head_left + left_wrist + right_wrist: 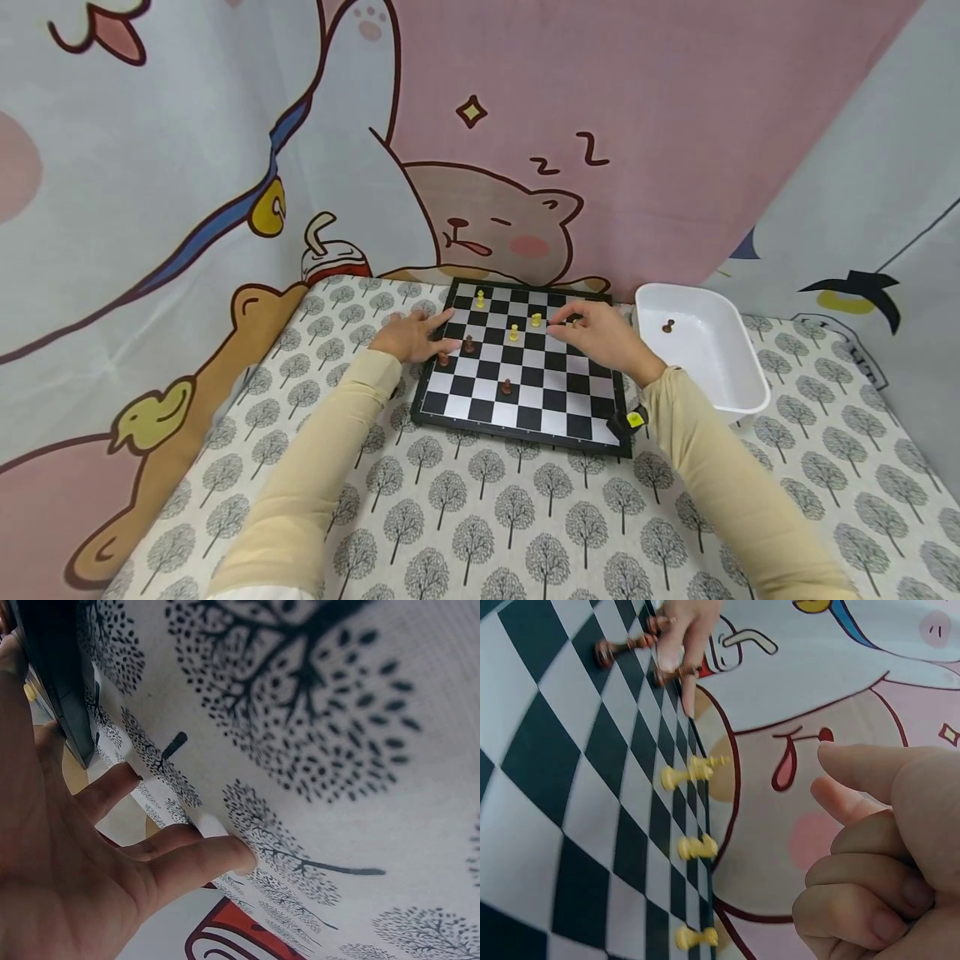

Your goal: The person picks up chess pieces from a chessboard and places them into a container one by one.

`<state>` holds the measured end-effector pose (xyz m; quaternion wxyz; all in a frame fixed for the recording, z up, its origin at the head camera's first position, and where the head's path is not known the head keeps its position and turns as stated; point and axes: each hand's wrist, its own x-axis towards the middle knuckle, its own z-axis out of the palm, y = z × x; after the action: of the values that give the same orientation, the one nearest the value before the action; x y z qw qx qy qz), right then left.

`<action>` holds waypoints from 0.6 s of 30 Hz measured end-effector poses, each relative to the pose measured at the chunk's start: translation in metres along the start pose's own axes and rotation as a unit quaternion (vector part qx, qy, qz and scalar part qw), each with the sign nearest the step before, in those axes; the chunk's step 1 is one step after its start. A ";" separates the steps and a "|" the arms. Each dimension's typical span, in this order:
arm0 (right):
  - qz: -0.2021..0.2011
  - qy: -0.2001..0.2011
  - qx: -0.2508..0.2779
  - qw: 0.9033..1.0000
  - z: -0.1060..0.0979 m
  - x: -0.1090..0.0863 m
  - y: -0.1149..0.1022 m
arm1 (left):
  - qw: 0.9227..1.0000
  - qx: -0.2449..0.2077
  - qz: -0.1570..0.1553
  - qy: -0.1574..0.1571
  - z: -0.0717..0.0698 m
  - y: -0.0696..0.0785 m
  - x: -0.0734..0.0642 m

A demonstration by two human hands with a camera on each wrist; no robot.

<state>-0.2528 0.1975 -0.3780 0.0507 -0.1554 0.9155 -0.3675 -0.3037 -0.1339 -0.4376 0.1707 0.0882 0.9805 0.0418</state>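
Observation:
My left hand (408, 335) lies with fingers spread at the left border of the chessboard (525, 431). Its thumb reaches over the edge, close to a dark brown chess piece (468, 343) and another dark piece (443, 358). Over the board's right side hovers my right hand (603, 333), thumb and index finger extended with a gap between them, the other fingers curled and nothing held. Just left of those fingertips stands a yellow knight (536, 319), and beside it a yellow piece (513, 332). A yellow pawn (697, 937) shows low in the right wrist view.
Another yellow piece (480, 298) stands near the board's back left, and a dark pawn (506, 386) nearer the front. To the right, a white tub (712, 367) holds one dark piece (668, 326). The tree-patterned cloth (480, 517) meets a printed curtain (660, 125) behind.

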 end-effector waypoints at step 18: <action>-0.004 -0.040 0.082 0.996 0.047 -0.004 -0.004 | 1.000 -0.019 -0.001 -0.003 -0.002 0.000 -0.002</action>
<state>-0.2385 0.1652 -0.4091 0.0984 -0.1694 0.8788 -0.4350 -0.3022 -0.1346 -0.4351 0.1754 0.0843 0.9790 0.0601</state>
